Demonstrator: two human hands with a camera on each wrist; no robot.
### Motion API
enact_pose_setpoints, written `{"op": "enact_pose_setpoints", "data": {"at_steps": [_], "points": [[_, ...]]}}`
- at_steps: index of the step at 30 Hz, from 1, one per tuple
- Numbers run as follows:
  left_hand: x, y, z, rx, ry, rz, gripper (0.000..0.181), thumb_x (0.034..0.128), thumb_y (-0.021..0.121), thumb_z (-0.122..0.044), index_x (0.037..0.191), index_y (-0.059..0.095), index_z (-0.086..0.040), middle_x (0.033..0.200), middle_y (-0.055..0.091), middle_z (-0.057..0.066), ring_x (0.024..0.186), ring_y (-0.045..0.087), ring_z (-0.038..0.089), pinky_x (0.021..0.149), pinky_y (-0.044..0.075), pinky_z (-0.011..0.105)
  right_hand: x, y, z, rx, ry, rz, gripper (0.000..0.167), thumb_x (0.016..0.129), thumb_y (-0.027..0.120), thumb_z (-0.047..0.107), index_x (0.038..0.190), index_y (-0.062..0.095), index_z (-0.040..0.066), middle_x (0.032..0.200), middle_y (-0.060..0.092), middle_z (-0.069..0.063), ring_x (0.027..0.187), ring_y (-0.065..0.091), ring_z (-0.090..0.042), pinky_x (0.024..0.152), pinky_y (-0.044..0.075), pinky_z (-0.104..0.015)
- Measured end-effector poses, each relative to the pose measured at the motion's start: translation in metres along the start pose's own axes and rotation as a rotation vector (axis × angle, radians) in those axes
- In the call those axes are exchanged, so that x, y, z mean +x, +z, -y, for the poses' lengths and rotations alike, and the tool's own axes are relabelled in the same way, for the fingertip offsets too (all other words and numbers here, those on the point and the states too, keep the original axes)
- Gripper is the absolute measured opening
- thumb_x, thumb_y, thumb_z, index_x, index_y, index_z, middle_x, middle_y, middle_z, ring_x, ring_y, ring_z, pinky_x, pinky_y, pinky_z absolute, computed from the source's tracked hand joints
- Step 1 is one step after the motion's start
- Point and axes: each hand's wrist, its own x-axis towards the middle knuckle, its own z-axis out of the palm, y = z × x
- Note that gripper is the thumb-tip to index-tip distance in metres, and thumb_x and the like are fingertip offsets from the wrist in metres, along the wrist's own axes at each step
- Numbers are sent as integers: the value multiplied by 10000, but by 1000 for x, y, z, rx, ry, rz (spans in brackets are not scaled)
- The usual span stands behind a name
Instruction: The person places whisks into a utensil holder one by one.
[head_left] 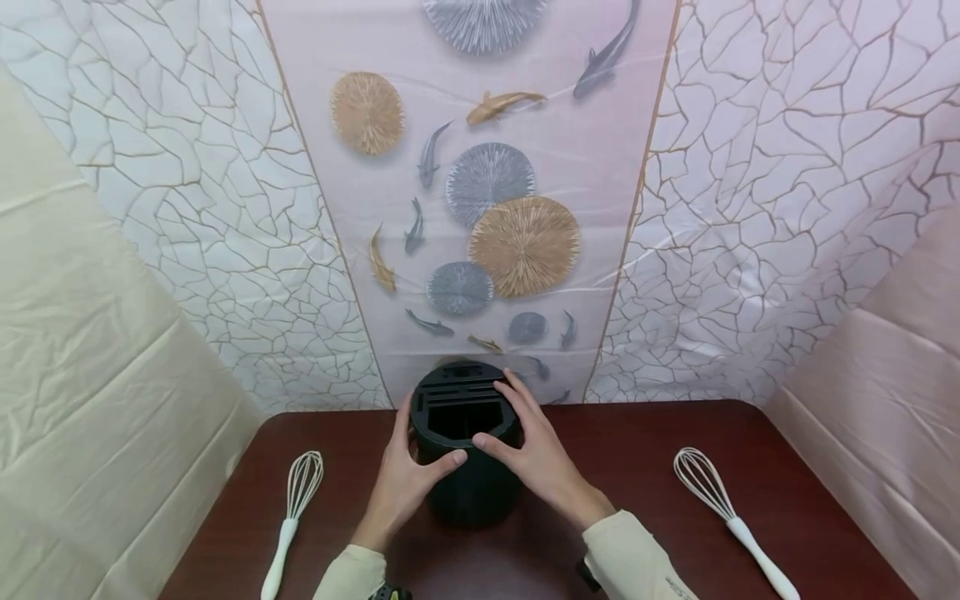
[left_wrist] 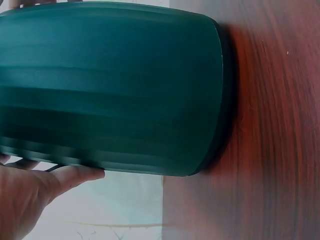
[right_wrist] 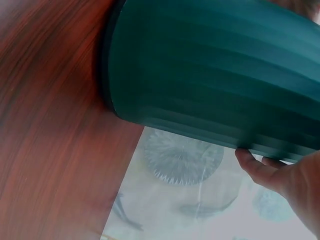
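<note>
A dark green rounded container (head_left: pixel 472 492) with a slotted top stands upright on the table, its ribbed side filling much of the left wrist view (left_wrist: pixel 115 90) and the right wrist view (right_wrist: pixel 210 70). My left hand (head_left: pixel 401 483) holds its left side near the rim, thumb toward the front; its fingers are partly hidden behind the container. On the right side my right hand (head_left: pixel 543 462) grips the upper part, fingertips on the top edge and thumb at the front rim. The top has narrow slots and one larger dark opening.
One white-handled whisk (head_left: pixel 288 525) lies on the dark red wooden table (head_left: pixel 600 433) at the left, another whisk (head_left: pixel 735 521) at the right. Behind the table's back edge hangs a patterned cloth (head_left: pixel 480 333); pale cloth walls (head_left: pixel 90 375) flank both sides.
</note>
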Motion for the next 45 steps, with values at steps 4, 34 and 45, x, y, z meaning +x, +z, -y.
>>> {"op": "enact_pose_setpoints", "data": {"at_steps": [4, 34, 45], "points": [[1, 10, -1, 0, 5, 32, 1066, 883, 868, -376, 1684, 164, -389, 1696, 329, 15, 1517, 388, 324, 1210, 312, 632, -7, -9, -4, 18, 1, -24, 813, 972, 776, 406, 1649, 375, 202, 1761, 152, 77, 1620, 152, -294, 1200, 257, -702], [20, 66, -13, -40, 31, 60, 1079, 850, 878, -456, 1678, 188, -408, 1674, 367, -43, 1496, 421, 227, 1199, 353, 588, -17, -53, -24, -49, -16, -146, 770, 988, 763, 366, 1637, 387, 194, 1763, 166, -28, 1602, 179, -370, 1168, 247, -747], [28, 70, -12, -34, 26, 88, 1105, 853, 875, -470, 1703, 191, -289, 1686, 348, -39, 1501, 417, 245, 1184, 363, 615, -15, -55, -34, -39, 13, -148, 762, 1002, 744, 375, 1644, 372, 201, 1767, 149, -30, 1606, 163, -376, 1170, 239, -753]]}}
